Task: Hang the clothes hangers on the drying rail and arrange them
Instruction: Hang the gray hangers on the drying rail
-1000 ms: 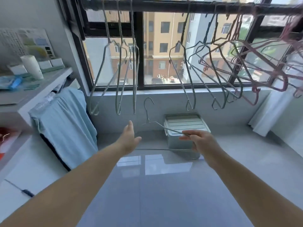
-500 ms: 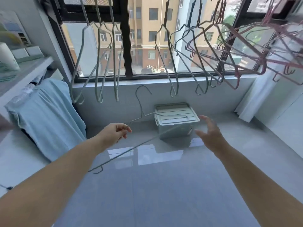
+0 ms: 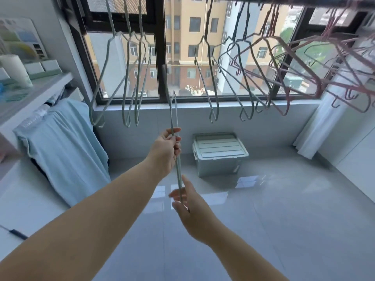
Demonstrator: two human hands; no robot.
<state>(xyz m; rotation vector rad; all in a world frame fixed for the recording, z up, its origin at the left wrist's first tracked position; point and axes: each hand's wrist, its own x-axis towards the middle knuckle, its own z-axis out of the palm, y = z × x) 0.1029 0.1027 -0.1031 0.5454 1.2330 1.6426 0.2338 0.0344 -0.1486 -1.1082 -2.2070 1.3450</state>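
Observation:
A pale green wire hanger (image 3: 172, 110) stands nearly upright and edge-on in the middle of the head view, its hook up near the window frame. My left hand (image 3: 166, 151) grips it around the middle. My right hand (image 3: 192, 209) is lower, its fairly straight fingers touching the hanger's bottom end. The dark drying rail (image 3: 284, 0) runs along the top edge. Three green hangers (image 3: 126, 78) hang at the left, several grey-green ones (image 3: 211, 78) in the middle and several pink ones (image 3: 324, 67) crowded at the right.
A grey-green lidded storage box (image 3: 219, 147) stands on the tiled floor below the window. A light blue cloth (image 3: 60, 142) hangs at the left under a shelf (image 3: 36, 88) with small items. A white curtain (image 3: 316, 118) hangs at the right.
The hanger passed from my right hand to my left, then swung from flat to nearly upright. My right hand let go and came in under it, touching its lower end.

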